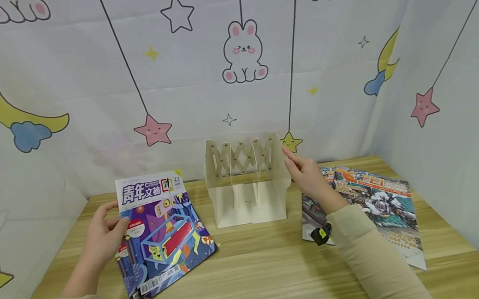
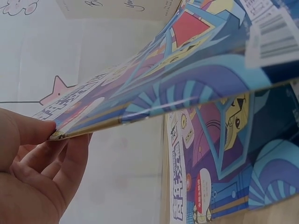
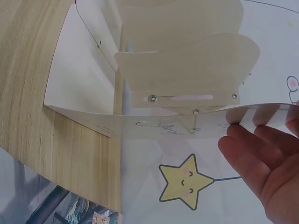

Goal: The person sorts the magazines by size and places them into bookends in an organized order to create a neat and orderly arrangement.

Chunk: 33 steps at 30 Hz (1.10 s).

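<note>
My left hand (image 1: 105, 235) pinches the left edge of a colourful magazine (image 1: 170, 240) with a white title band and purple-blue cover. In the left wrist view the thumb lies on top and fingers underneath, with the magazine (image 2: 187, 88) raised at a slant. A second copy (image 2: 219, 154) with the same cover lies below it. At the back centre stands a cream expandable book rack (image 1: 249, 204) with upright dividers and a crisscross back. My right hand (image 1: 310, 179) touches the outside of its right end panel (image 3: 173, 126), fingertips against the face.
To the right, two overlapping magazines, a front one (image 1: 383, 209) and one partly under it (image 1: 312, 209), lie beneath and beside the right forearm. The wooden table (image 1: 248, 269) meets a white curtain (image 1: 202, 87) with cartoon prints behind. Another curtain hangs at the right side.
</note>
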Each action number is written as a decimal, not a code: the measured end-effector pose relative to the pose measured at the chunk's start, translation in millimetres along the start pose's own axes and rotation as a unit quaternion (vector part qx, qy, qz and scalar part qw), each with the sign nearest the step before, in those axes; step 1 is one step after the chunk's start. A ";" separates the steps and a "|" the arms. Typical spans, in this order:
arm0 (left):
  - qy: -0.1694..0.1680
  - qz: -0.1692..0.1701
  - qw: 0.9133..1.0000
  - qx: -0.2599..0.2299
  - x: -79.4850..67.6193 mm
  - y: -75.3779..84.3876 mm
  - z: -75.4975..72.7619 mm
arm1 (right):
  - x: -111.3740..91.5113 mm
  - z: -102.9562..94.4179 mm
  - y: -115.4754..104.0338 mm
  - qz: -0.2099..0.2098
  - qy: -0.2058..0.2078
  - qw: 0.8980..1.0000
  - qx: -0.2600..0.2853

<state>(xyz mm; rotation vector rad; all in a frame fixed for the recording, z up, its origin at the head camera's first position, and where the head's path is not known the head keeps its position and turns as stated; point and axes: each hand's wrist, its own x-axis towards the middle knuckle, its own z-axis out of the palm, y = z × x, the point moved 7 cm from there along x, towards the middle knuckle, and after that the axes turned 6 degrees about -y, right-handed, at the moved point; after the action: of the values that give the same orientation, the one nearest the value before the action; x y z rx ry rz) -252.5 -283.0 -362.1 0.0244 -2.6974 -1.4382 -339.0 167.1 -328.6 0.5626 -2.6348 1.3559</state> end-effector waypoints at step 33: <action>0.014 0.039 0.999 -0.006 -16.4 28.4 -0.4 | -1.3 -0.5 0.0 0.004 -0.003 1.000 -0.001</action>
<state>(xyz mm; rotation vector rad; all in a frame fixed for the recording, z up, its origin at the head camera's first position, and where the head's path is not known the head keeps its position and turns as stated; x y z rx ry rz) -235.4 -266.6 -339.4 -0.0594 -2.6367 -1.4202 -337.8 167.9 -328.7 0.5575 -2.6454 1.3547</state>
